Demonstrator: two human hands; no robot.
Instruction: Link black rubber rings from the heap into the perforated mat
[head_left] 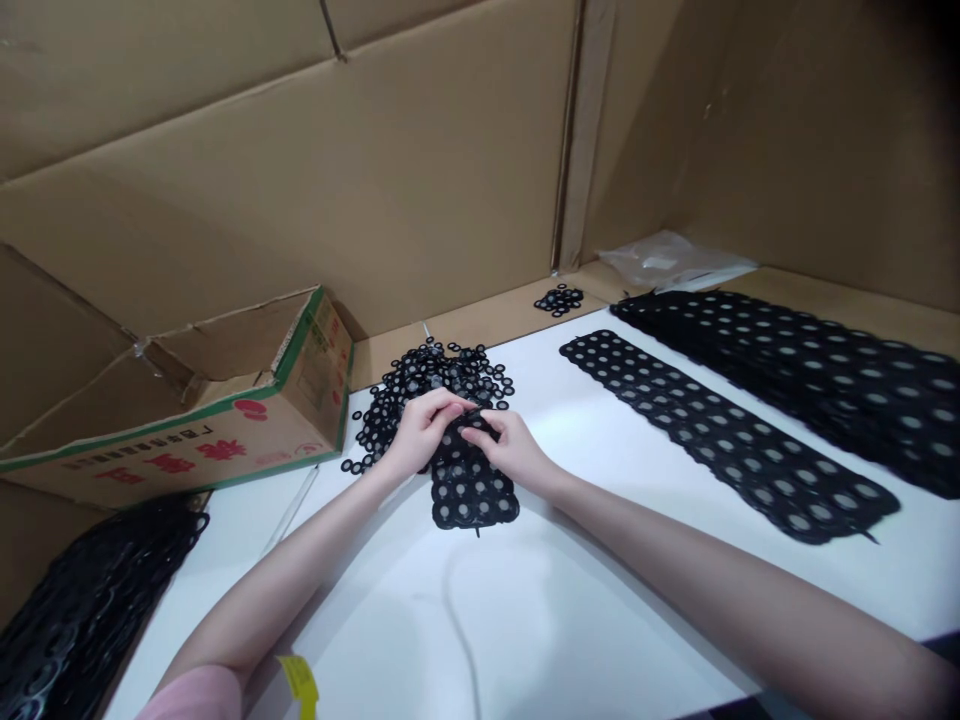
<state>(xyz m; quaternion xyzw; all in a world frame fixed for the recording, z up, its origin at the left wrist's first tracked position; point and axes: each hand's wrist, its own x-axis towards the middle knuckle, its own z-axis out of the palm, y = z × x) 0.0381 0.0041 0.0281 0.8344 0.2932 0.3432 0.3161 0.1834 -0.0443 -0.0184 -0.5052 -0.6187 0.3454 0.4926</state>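
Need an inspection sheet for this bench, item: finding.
Surface: white tabletop, brown board along far edge
Job's things: short black dotted strip in hand; loose black rings heaped behind; long strip and stacked strips to the right
Clutter: clear plastic bag, yellow tag
Grippers: left hand and right hand pinch the short strip's far end
Cables: thin grey line, possibly a cord
Surroundings: cardboard walls, open printed carton left
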